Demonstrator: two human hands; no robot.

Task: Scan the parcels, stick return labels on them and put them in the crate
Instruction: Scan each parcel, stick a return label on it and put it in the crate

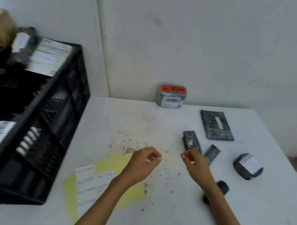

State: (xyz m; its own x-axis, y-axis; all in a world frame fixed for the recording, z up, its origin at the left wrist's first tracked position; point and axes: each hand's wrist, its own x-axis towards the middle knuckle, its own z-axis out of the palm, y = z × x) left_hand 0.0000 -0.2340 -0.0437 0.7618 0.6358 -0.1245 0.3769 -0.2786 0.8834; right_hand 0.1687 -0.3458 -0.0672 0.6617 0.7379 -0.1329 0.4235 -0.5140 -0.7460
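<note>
- The black crate (56, 121) stands at the left edge of the desk (170, 219) and already holds several labelled parcels (47, 57), so part of the job looks done.
- Five parcels lie on the desk, outside the crate: an orange-tagged parcel (172, 96) by the wall, a flat dark parcel (216, 125), a small dark parcel (191, 141), a slim parcel (211, 153) and a rounded parcel (247, 166) with a white label.
- The yellow label sheet (86, 184) lies near the crate, under the left forearm, with white labels left on it.
- The left hand (144, 161) and right hand (193, 159) hover over the desk's middle, fingers curled. Blur hides whether either grip pinches a label or is empty.
- A black object (223, 187), possibly the scanner, lies beside the right forearm.
</note>
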